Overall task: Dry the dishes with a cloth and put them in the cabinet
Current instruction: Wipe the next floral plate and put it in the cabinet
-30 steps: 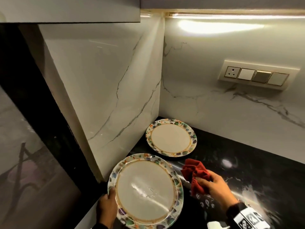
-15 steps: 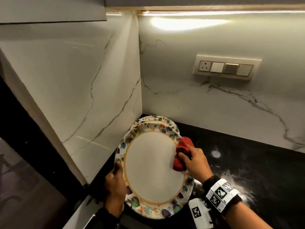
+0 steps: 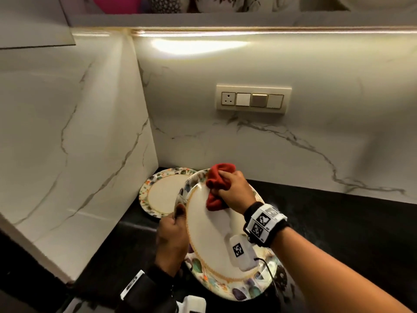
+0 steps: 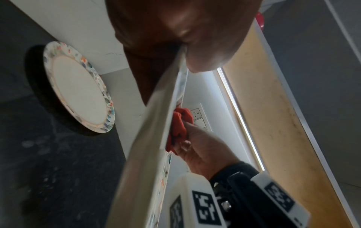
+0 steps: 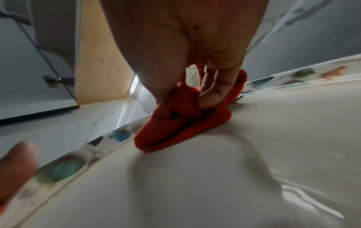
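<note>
Lifted and tilted since a second ago, the glossy, breakable plate (image 3: 216, 240) is pinched at its left rim by the left hand (image 3: 172, 236); the red cloth (image 3: 217, 187), bunched in the right hand (image 3: 234, 192), is pressed on its far face

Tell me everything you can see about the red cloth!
The red cloth looks soft and fuzzy, like a small towel. It is bunched into thick folds, not spread flat. The right hand grips it, fingers curled into the folds, and presses it onto the upper part of the held plate, near the flowery rim. That plate is tilted and gripped at its edge by the left hand.
</note>
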